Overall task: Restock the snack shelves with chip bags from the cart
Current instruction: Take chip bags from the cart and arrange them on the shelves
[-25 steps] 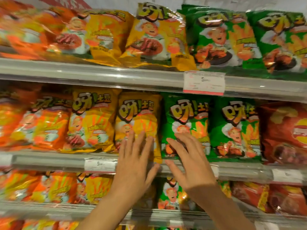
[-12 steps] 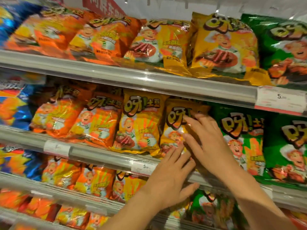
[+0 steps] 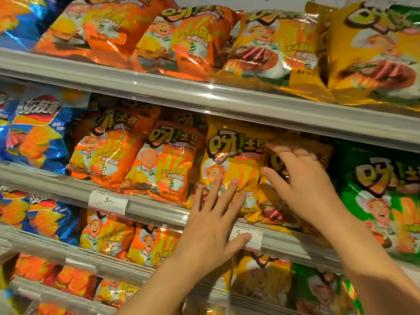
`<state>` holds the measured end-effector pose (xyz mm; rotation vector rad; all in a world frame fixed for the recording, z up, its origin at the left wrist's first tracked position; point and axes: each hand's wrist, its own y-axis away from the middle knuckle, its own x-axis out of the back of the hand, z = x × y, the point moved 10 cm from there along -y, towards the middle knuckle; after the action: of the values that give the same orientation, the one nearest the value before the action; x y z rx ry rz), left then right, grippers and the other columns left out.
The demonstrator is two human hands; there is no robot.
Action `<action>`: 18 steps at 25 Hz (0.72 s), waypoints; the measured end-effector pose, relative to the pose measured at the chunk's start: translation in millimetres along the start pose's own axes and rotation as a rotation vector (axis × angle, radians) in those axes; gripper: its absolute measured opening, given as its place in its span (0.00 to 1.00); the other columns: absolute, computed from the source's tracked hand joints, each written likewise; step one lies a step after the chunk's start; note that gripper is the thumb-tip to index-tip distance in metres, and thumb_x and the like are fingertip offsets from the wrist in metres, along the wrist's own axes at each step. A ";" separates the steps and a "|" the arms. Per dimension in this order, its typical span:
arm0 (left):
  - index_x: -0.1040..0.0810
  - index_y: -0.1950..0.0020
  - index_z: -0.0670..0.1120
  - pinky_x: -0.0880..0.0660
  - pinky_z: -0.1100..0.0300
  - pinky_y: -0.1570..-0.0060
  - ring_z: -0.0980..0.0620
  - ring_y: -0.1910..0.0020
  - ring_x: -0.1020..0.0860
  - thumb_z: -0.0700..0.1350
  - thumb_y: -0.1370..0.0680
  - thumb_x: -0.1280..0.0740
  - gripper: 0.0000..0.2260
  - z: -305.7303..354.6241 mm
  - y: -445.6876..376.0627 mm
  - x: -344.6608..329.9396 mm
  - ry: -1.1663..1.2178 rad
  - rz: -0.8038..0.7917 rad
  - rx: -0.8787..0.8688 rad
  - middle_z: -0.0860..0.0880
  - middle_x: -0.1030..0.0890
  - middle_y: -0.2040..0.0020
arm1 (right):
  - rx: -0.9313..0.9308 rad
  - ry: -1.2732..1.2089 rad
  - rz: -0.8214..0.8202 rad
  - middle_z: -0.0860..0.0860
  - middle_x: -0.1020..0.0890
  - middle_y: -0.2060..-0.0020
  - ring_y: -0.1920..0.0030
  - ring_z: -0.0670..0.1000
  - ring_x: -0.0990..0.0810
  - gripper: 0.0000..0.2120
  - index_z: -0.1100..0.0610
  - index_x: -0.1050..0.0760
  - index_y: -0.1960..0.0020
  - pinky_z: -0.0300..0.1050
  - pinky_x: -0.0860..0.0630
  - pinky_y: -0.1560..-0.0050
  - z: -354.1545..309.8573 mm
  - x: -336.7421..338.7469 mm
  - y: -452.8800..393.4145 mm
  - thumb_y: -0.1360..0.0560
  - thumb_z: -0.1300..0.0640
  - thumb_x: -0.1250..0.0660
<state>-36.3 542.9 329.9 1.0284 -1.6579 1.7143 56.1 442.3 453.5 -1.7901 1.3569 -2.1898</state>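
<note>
Two yellow chip bags stand side by side on the middle shelf (image 3: pixel 159 208). My left hand (image 3: pixel 213 221) lies flat with straight fingers against the lower front of the left yellow bag (image 3: pixel 231 160). My right hand (image 3: pixel 302 178) covers the front of the right yellow bag (image 3: pixel 275 208), fingers spread and reaching to its top edge. Whether those fingers curl round the bag's edge is blurred. The cart is out of view.
Orange bags (image 3: pixel 163 164) sit left of the yellow ones and blue bags (image 3: pixel 31 137) further left. A green bag (image 3: pixel 381 192) stands to the right. The upper shelf (image 3: pixel 204 96) overhangs closely, packed with orange and yellow bags. Price tags (image 3: pixel 108 202) hang on the rail.
The view has swung left and closer. My left hand moved from the rail up onto the left yellow bag. My right hand stays on the right yellow bag.
</note>
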 end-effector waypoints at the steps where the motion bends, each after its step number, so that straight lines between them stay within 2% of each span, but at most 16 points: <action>1: 0.39 0.19 0.50 0.45 0.32 0.26 0.39 0.18 0.53 0.68 0.21 0.43 0.35 -0.1 -0.6 -5.3 -0.002 -0.024 -0.038 0.47 0.46 0.17 | 0.045 -0.072 -0.030 0.56 0.24 0.34 0.35 0.62 0.26 0.28 0.46 0.34 0.25 0.57 0.27 0.37 -19.9 -11.1 -4.1 0.22 0.36 0.43; 2: 0.34 0.21 0.49 0.40 0.32 0.28 0.38 0.19 0.49 0.69 0.22 0.41 0.35 -0.3 -2.8 -8.0 -0.020 -0.040 -0.070 0.45 0.41 0.18 | 0.076 -0.072 -0.080 0.55 0.28 0.29 0.32 0.61 0.29 0.29 0.44 0.37 0.23 0.57 0.30 0.34 -34.4 -25.3 -8.3 0.21 0.35 0.45; 4: 0.29 0.24 0.50 0.35 0.31 0.31 0.37 0.21 0.46 0.70 0.25 0.39 0.36 -1.8 -4.1 -7.6 -0.054 -0.028 -0.119 0.44 0.35 0.21 | 0.077 0.109 -0.173 0.52 0.38 0.21 0.24 0.60 0.38 0.30 0.42 0.41 0.21 0.60 0.37 0.27 -43.3 -55.5 -17.4 0.20 0.33 0.50; 6: 0.28 0.25 0.51 0.33 0.34 0.30 0.40 0.21 0.41 0.67 0.24 0.40 0.32 -10.0 5.5 3.5 0.010 0.056 -0.169 0.46 0.31 0.23 | -0.038 0.293 -0.222 0.50 0.43 0.19 0.19 0.57 0.46 0.31 0.39 0.44 0.20 0.63 0.45 0.23 -39.8 -69.2 -25.0 0.20 0.31 0.56; 7: 0.26 0.26 0.52 0.32 0.35 0.30 0.41 0.22 0.36 0.65 0.24 0.41 0.29 -16.3 14.0 12.0 0.078 0.103 -0.197 0.47 0.27 0.25 | -0.099 0.362 -0.199 0.53 0.39 0.20 0.20 0.59 0.43 0.31 0.40 0.42 0.21 0.65 0.43 0.24 -39.1 -68.0 -26.2 0.20 0.31 0.56; 8: 0.24 0.29 0.53 0.30 0.36 0.32 0.44 0.24 0.32 0.63 0.25 0.42 0.28 -22.9 23.0 19.0 0.136 0.115 -0.224 0.49 0.24 0.28 | -0.138 0.419 -0.127 0.59 0.31 0.25 0.25 0.64 0.34 0.32 0.45 0.36 0.22 0.67 0.36 0.29 -43.6 -60.3 -26.1 0.21 0.32 0.52; 9: 0.22 0.31 0.55 0.27 0.37 0.34 0.45 0.26 0.28 0.62 0.29 0.42 0.29 -34.1 32.0 26.1 0.155 0.111 -0.244 0.51 0.22 0.30 | -0.150 0.446 -0.018 0.66 0.23 0.35 0.36 0.69 0.25 0.33 0.52 0.30 0.26 0.67 0.28 0.38 -55.9 -48.2 -25.8 0.22 0.34 0.49; 10: 0.20 0.33 0.56 0.25 0.37 0.36 0.46 0.28 0.26 0.61 0.32 0.43 0.29 -48.2 38.9 32.5 0.151 0.108 -0.255 0.52 0.20 0.32 | -0.143 0.430 0.108 0.68 0.21 0.44 0.45 0.70 0.22 0.32 0.58 0.26 0.30 0.65 0.24 0.45 -69.4 -35.5 -23.2 0.23 0.37 0.46; 11: 0.19 0.35 0.57 0.26 0.38 0.35 0.47 0.29 0.25 0.61 0.33 0.43 0.30 -69.9 44.1 39.4 0.142 0.115 -0.243 0.52 0.20 0.32 | -0.124 0.366 0.193 0.68 0.21 0.47 0.47 0.69 0.22 0.31 0.61 0.26 0.32 0.62 0.24 0.46 -85.9 -30.4 -20.1 0.23 0.39 0.45; 12: 0.18 0.35 0.56 0.28 0.39 0.33 0.46 0.29 0.26 0.61 0.33 0.42 0.29 -94.8 48.7 48.4 0.142 0.140 -0.210 0.51 0.20 0.32 | -0.079 0.270 0.218 0.66 0.22 0.45 0.45 0.68 0.23 0.29 0.62 0.26 0.32 0.59 0.26 0.42 -107.2 -33.3 -16.7 0.22 0.42 0.43; 14: 0.19 0.33 0.52 0.36 0.39 0.31 0.43 0.26 0.31 0.61 0.30 0.37 0.28 -148.7 58.1 64.6 0.156 0.205 -0.112 0.48 0.22 0.30 | 0.034 0.055 0.171 0.61 0.23 0.37 0.36 0.63 0.26 0.25 0.61 0.26 0.31 0.50 0.34 0.32 -159.8 -54.4 -11.2 0.21 0.46 0.41; 16: 0.23 0.29 0.49 0.37 0.35 0.30 0.38 0.24 0.34 0.63 0.23 0.42 0.29 -198.0 66.4 70.1 0.113 0.218 -0.012 0.45 0.26 0.26 | 0.050 -0.097 0.054 0.56 0.27 0.30 0.28 0.56 0.30 0.26 0.57 0.28 0.27 0.42 0.40 0.26 -199.6 -84.7 -9.1 0.20 0.44 0.40; 18: 0.25 0.27 0.46 0.35 0.30 0.31 0.35 0.24 0.35 0.64 0.22 0.44 0.31 -234.4 72.7 65.5 0.103 0.181 0.052 0.44 0.29 0.24 | -0.022 -0.146 -0.086 0.51 0.34 0.24 0.23 0.52 0.38 0.30 0.50 0.36 0.21 0.47 0.41 0.23 -220.0 -117.4 -10.7 0.19 0.38 0.43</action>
<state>-168.4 758.7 352.4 0.8187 -1.6922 1.9019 -73.4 639.6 372.3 -2.0073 1.3029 -2.0428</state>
